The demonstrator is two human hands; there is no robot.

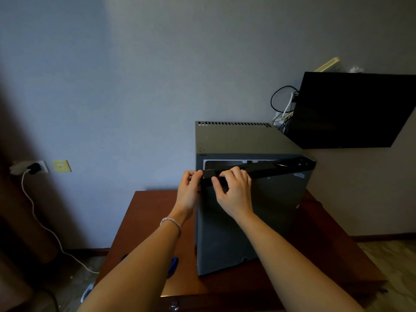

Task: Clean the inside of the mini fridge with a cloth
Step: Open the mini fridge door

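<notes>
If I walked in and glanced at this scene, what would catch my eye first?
Most likely the two hands at the centre: the left hand and right hand both grip the top edge of the mini fridge door, which stands slightly ajar. The grey mini fridge sits on a reddish wooden table. At the upper right, a dark television hangs on the wall.
</notes>
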